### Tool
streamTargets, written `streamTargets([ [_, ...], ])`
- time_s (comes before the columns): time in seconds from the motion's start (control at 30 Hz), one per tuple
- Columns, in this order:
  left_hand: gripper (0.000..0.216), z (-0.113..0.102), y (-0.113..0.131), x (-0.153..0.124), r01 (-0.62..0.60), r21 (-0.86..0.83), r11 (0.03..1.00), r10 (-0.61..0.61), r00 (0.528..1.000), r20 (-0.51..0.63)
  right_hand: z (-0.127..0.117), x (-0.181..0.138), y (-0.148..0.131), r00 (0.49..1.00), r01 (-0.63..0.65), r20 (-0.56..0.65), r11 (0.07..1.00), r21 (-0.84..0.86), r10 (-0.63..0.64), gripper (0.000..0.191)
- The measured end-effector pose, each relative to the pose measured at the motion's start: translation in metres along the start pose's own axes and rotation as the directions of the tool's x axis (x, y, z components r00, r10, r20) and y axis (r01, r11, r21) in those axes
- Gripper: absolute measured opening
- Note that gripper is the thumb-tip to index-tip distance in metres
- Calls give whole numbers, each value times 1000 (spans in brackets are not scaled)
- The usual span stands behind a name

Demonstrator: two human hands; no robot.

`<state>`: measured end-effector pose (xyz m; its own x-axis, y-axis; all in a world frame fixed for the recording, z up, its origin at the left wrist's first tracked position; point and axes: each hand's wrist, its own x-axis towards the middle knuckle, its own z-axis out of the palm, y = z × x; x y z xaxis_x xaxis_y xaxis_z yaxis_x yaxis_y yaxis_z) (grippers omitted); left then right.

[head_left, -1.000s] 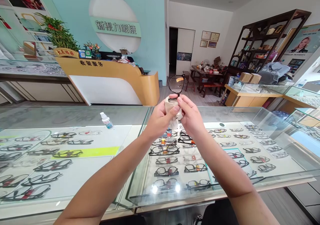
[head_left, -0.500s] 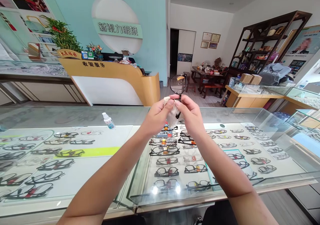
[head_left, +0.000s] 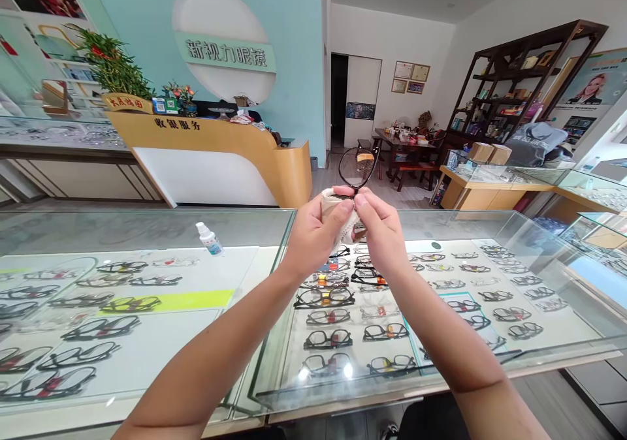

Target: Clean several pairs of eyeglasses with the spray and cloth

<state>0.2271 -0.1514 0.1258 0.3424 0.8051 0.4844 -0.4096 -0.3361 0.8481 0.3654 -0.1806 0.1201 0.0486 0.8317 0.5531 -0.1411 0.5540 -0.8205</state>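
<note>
A pair of dark-framed eyeglasses [head_left: 341, 172] is held upright above the glass counter, one lens with an orange sticker sticking up past my fingers. My left hand [head_left: 321, 228] is closed on a whitish cloth [head_left: 344, 234], which it presses around the lower part of the eyeglasses. My right hand [head_left: 379, 224] pinches the frame near its middle, thumb and fingers together. Both hands nearly touch. The lower lens is mostly hidden by the cloth and fingers.
A white spray bottle [head_left: 209, 239] stands on the glass display counter [head_left: 147, 221], left of my hands. Rows of eyeglasses [head_left: 328, 339] lie inside the case under the glass. Further back are a yellow-and-white reception desk [head_left: 206, 172], a wooden table and a shelf [head_left: 519, 87].
The eyeglasses have shifted slightly right and tilted. The cloth is now gathered more around the lower lens under my left hand. My view has turned a little to the right.
</note>
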Motion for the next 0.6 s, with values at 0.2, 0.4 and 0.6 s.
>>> streamTargets([
  [0.2, 59, -1, -4, 0, -106, 94, 990, 120, 981, -152, 8, -3, 3, 989, 136, 65, 985, -107, -130, 34],
  [0.4, 60, -16, -8, 5, -33, 95, 995, 33, 999, -5, 9, 0, 5, 984, 180, 8, 977, -116, -181, 22],
  [0.6, 64, -18, -8, 7, -21, 94, 995, 15, 998, 63, 7, 0, -1, 982, 183, 0, 966, -183, -187, 25],
])
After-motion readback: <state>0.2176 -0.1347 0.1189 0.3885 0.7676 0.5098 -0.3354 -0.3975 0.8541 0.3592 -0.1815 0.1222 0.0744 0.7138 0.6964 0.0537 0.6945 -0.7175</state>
